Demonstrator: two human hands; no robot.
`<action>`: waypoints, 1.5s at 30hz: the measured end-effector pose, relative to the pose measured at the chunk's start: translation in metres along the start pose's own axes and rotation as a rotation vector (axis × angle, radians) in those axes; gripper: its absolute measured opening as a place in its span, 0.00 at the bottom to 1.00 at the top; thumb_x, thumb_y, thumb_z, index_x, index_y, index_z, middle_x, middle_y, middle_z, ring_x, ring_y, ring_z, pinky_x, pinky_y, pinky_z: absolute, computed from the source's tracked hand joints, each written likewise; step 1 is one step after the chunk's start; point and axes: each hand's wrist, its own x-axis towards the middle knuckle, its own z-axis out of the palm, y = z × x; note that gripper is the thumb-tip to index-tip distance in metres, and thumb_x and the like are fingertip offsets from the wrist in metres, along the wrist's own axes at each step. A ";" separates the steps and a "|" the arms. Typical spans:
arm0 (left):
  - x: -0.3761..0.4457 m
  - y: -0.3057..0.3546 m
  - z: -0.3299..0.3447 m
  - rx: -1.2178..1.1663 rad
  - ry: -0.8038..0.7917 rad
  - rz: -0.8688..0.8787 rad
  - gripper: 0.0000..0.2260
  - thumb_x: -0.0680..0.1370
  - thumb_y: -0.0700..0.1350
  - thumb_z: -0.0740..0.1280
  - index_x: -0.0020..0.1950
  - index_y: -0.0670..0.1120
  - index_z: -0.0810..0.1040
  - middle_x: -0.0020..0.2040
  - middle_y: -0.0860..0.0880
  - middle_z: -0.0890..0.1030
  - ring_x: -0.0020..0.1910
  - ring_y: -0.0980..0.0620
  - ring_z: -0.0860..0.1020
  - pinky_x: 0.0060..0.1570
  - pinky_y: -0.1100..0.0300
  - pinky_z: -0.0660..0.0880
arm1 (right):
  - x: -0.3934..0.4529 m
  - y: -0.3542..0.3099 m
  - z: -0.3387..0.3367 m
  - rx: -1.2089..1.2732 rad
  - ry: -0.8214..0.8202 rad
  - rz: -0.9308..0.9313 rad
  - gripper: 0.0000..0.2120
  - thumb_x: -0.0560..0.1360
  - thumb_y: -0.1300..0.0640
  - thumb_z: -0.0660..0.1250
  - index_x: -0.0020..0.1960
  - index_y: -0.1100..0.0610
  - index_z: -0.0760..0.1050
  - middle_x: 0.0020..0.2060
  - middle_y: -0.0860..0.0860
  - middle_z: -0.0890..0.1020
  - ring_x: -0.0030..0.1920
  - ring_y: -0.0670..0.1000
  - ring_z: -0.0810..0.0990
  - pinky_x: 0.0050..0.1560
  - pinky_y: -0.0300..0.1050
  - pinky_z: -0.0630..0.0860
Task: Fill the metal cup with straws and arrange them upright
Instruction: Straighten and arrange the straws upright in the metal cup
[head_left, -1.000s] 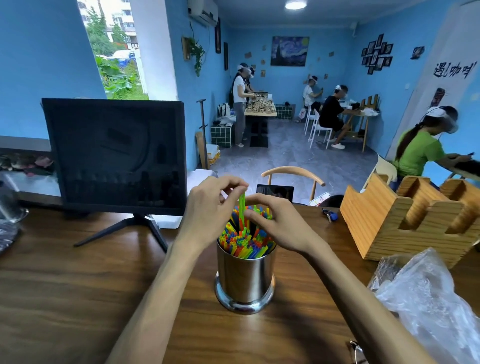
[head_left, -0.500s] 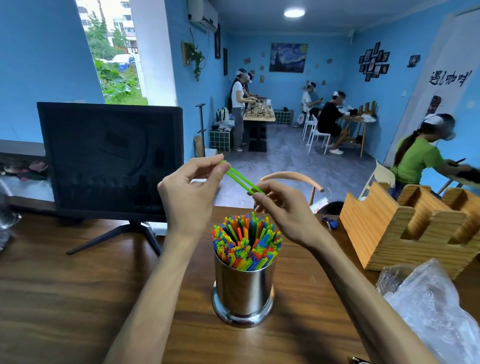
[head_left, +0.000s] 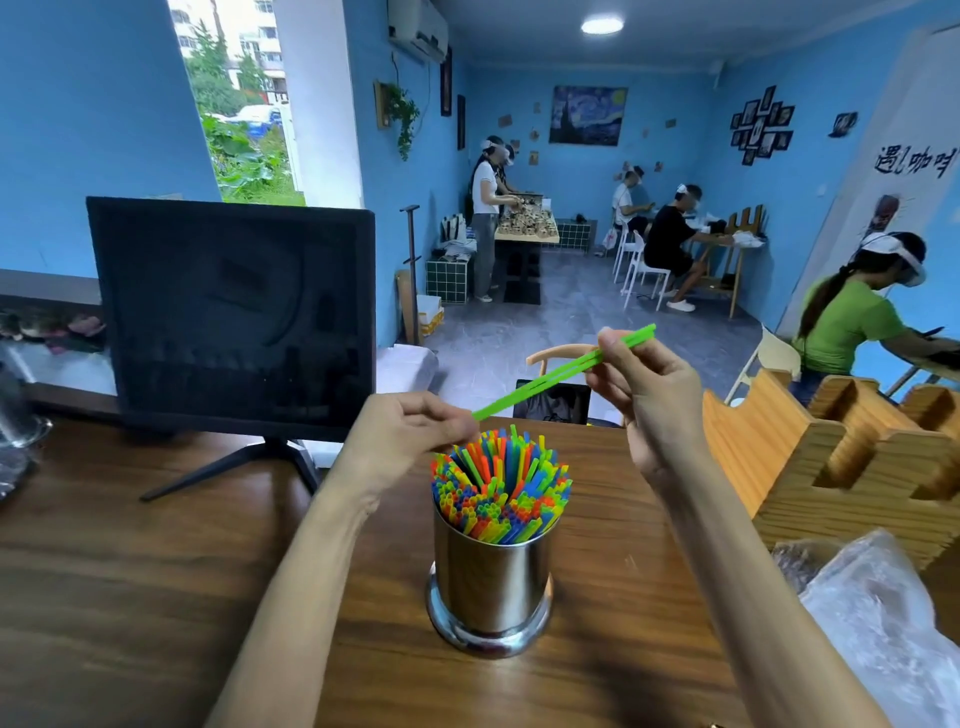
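Your left hand (head_left: 410, 431) and right hand (head_left: 641, 387) each pinch an end of the green straws (head_left: 561, 371), holding them above the packed cup (head_left: 493, 577), probably to slot them in.

Dark wood-grain worktop (head_left: 130, 597). Near the middle, standing upright: metal cup (head_left: 491, 582) packed with coloured straws (head_left: 498, 488). Far left, a black monitor (head_left: 234, 312) on a splayed stand. At right, a wooden rack (head_left: 841, 462), with crumpled clear plastic bag (head_left: 883, 623) just in front of it.
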 end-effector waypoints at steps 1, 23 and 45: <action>-0.001 -0.002 0.001 0.094 -0.028 0.037 0.05 0.67 0.43 0.79 0.40 0.45 0.86 0.40 0.45 0.87 0.40 0.49 0.86 0.45 0.59 0.82 | 0.001 0.000 0.003 -0.007 0.015 -0.029 0.05 0.75 0.60 0.74 0.50 0.57 0.82 0.33 0.51 0.84 0.37 0.49 0.84 0.40 0.40 0.82; 0.008 -0.034 0.012 0.578 -0.007 0.105 0.10 0.81 0.45 0.68 0.60 0.54 0.83 0.56 0.54 0.81 0.54 0.59 0.80 0.58 0.54 0.79 | -0.001 0.052 -0.007 -1.019 -0.434 -0.069 0.13 0.81 0.46 0.67 0.61 0.49 0.82 0.52 0.45 0.84 0.49 0.41 0.81 0.48 0.39 0.76; -0.009 -0.034 0.023 0.312 0.009 0.212 0.13 0.80 0.55 0.69 0.63 0.55 0.79 0.58 0.57 0.83 0.59 0.60 0.80 0.60 0.52 0.79 | 0.005 0.055 -0.016 -0.726 -0.394 0.240 0.09 0.74 0.56 0.77 0.54 0.53 0.84 0.49 0.52 0.86 0.52 0.49 0.84 0.50 0.43 0.81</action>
